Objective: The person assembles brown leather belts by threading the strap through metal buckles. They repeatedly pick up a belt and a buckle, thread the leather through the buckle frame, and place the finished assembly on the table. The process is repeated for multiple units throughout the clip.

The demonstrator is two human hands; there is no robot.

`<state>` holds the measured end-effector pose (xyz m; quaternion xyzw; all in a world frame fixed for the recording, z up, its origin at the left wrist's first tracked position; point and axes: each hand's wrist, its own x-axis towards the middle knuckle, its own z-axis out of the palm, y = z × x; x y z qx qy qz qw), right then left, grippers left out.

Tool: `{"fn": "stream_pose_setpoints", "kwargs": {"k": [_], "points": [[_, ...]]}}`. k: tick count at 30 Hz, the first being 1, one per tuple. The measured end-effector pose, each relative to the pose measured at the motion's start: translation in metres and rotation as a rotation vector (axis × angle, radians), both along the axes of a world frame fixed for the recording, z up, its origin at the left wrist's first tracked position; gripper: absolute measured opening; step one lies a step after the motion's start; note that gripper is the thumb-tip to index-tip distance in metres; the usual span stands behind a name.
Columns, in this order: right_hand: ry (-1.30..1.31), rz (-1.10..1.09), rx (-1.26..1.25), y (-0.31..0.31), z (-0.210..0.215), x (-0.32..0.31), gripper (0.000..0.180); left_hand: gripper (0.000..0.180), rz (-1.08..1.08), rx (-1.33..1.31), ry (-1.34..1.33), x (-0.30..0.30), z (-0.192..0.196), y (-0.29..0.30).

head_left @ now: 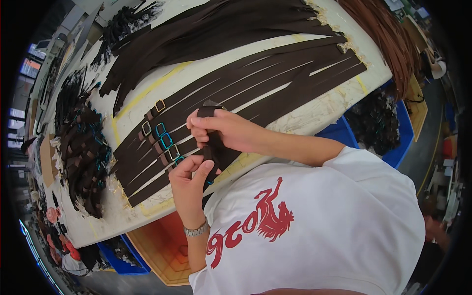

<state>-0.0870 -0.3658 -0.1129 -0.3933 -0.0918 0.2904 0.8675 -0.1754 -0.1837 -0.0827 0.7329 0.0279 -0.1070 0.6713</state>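
Over the near part of the table, my left hand (189, 178), with a metal-banded watch at its wrist, pinches a dark brown strap (212, 143) between thumb and fingers. Just above it, my right hand (219, 129) is closed on the same strap, near a folded part of it. My fingers hide much of the held piece. Beneath and beyond my hands, several dark brown belt straps (236, 81) lie side by side. Near my left hand, rectangular buckles sit on them: a gold buckle (160, 101), a blue buckle (166, 141) and a silver buckle (173, 152) among them.
A broad stack of dark straps (196, 37) lies farther back on the white table (314, 115). Bundled straps with buckles (86, 157) pile up at the left. Blue bins (404, 132) and an orange crate (164, 246) stand by the table edge. Brown strips (378, 39) hang at the far right.
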Motion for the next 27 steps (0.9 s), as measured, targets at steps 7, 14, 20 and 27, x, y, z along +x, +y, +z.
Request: {"fn": "stream_pose_setpoints", "kwargs": {"k": [7, 14, 20, 27], "points": [[0.095, 0.104, -0.048, 0.004, 0.026, -0.016, 0.044, 0.017, 0.122, -0.066, -0.082, 0.008, -0.008, -0.013], [-0.029, 0.050, -0.072, 0.007, 0.010, -0.020, 0.049, 0.027, 0.223, -0.116, -0.217, 0.012, -0.010, -0.032], [0.041, 0.166, -0.050, 0.003, -0.002, -0.015, 0.043, 0.012, 0.047, 0.408, -0.525, 0.013, -0.010, -0.011], [-0.041, 0.069, -0.071, 0.016, -0.011, -0.016, 0.045, 0.009, 0.085, 0.550, -0.687, 0.017, -0.012, -0.008]]}}
